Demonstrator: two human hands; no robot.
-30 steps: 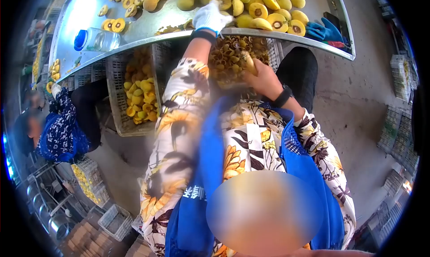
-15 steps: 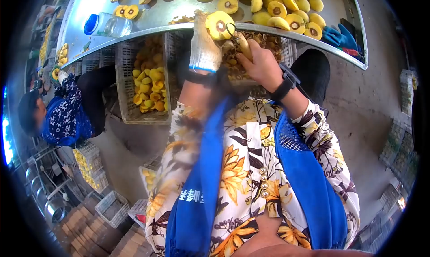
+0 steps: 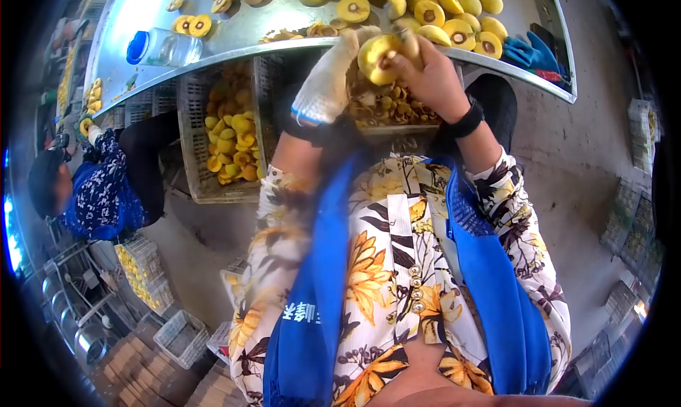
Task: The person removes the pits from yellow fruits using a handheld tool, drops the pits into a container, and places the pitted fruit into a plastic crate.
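Note:
My left hand (image 3: pixel 328 81), in a pale work glove, is closed round the left side of a halved yellow fruit (image 3: pixel 378 58) just past the metal table's near edge. The bare fingers of my right hand (image 3: pixel 431 77) press on the fruit's right side and also hold a tool with a light handle (image 3: pixel 406 42); its tip is hidden. Beneath both hands is a crate of brown and yellow scraps (image 3: pixel 401 109). Halved and whole yellow fruits (image 3: pixel 429 13) lie on the table beyond.
A bottle with a blue cap (image 3: pixel 164 47) and blue gloves (image 3: pixel 530 51) lie on the metal table (image 3: pixel 234 55). Below its edge stands a crate (image 3: pixel 194 169) of yellow fruit. A co-worker (image 3: pixel 106 184) sits at the far left.
The fruit has moved right and down and is tilted. My right hand has shifted right and turned, with its fingers now against the fruit. The tool's handle now points up.

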